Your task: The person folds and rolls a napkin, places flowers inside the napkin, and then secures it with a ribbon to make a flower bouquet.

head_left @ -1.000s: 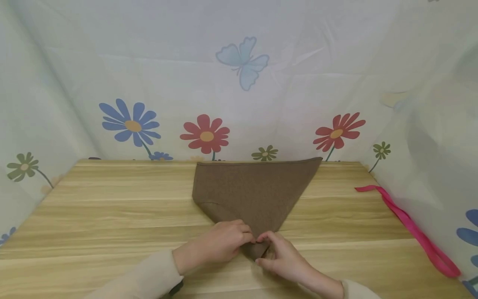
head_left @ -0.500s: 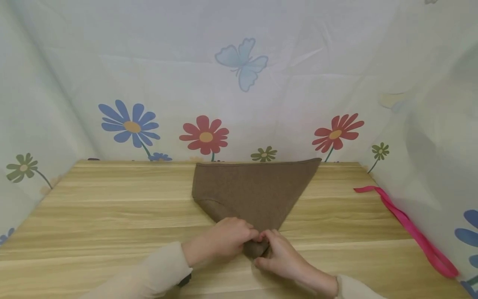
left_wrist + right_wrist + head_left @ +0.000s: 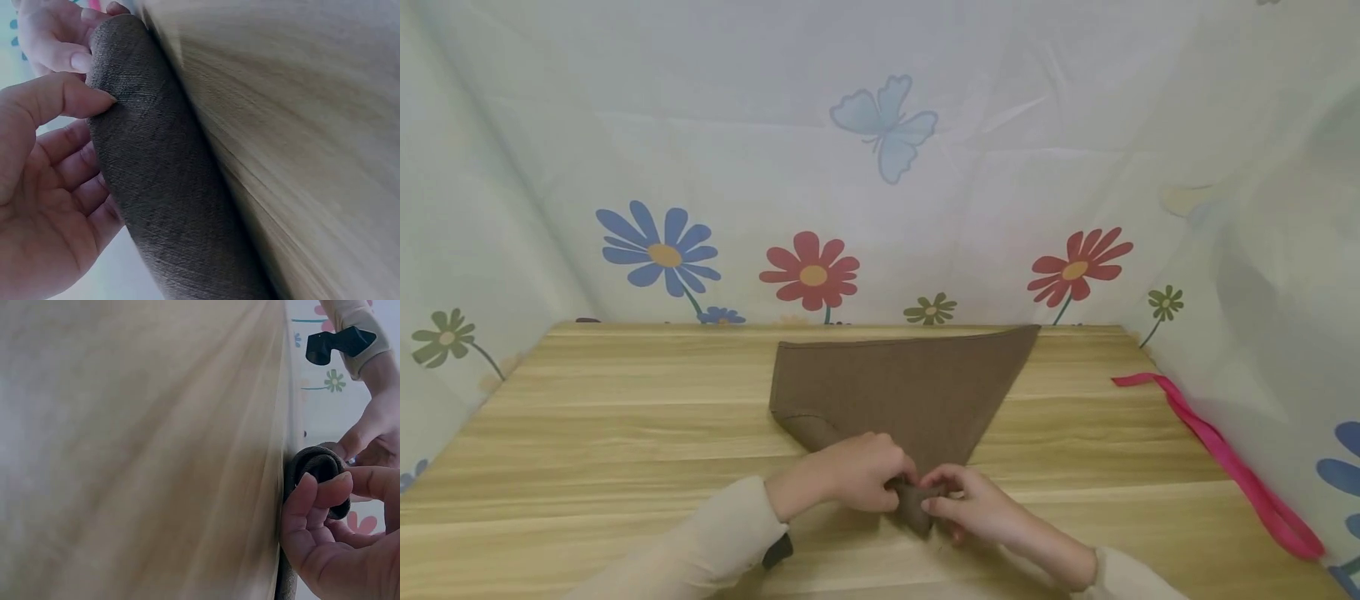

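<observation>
A brown cloth point(image 3: 902, 392) lies on the wooden table, its near corner rolled toward the far side and its left edge curled over. My left hand point(image 3: 865, 473) pinches the roll; in the left wrist view its thumb presses on the rolled cloth point(image 3: 156, 169) with the fingers behind it. Close beside it my right hand point(image 3: 983, 504) pinches the right end of the roll. In the right wrist view that end shows as a hollow coil point(image 3: 317, 464), with fingertips of the right hand point(image 3: 340, 544) at its opening. The cloth's underside is hidden.
A pink ribbon point(image 3: 1221, 450) lies along the table's right edge. White sheeting with printed flowers point(image 3: 812, 275) and a butterfly hangs at the back and sides. A black strap piece point(image 3: 337, 344) sits at the left sleeve.
The cloth's far edge has come slightly nearer and its left corner has shifted left. My left hand has moved a little right. The rolled near end has turned in the fingers, its tip now pointing nearer.
</observation>
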`<control>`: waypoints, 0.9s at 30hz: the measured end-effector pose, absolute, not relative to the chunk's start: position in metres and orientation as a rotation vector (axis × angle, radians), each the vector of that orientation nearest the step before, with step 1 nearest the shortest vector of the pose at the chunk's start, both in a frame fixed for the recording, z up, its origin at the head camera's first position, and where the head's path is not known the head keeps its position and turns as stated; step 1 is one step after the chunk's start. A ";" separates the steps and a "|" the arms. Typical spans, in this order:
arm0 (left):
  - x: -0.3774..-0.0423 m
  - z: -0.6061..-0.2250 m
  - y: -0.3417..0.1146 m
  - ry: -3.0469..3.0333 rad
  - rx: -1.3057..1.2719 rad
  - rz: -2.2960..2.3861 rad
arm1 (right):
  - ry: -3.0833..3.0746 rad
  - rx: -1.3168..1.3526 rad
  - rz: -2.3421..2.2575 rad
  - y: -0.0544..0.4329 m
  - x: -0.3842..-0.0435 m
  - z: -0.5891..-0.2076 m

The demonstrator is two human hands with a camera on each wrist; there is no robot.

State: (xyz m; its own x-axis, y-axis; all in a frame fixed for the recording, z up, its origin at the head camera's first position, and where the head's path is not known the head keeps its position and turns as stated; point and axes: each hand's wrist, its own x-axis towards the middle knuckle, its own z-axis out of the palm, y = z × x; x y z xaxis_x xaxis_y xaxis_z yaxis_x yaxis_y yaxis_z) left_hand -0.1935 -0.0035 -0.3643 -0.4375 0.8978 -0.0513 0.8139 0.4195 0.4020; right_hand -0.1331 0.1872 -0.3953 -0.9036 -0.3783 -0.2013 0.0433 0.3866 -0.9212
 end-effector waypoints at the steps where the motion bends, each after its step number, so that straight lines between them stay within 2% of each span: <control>1: -0.194 -0.365 -0.003 2.416 1.485 0.481 | 2.276 -0.284 -1.529 0.188 -0.133 -0.395; 12: -0.187 -0.367 -0.002 2.763 1.763 0.235 | 2.383 -0.271 -1.515 0.192 -0.133 -0.395; 27: -0.178 -0.376 -0.009 2.716 1.792 0.188 | 2.398 -0.237 -1.483 0.192 -0.127 -0.393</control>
State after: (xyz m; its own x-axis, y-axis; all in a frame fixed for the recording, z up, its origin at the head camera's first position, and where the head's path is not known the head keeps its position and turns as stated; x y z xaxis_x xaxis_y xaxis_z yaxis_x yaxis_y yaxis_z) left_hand -0.1783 -0.0093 -0.3757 -0.3905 0.9064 0.1613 0.9200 0.3908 0.0314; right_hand -0.1268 0.1919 -0.3927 -0.9379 -0.2998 -0.1746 0.0221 0.4504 -0.8925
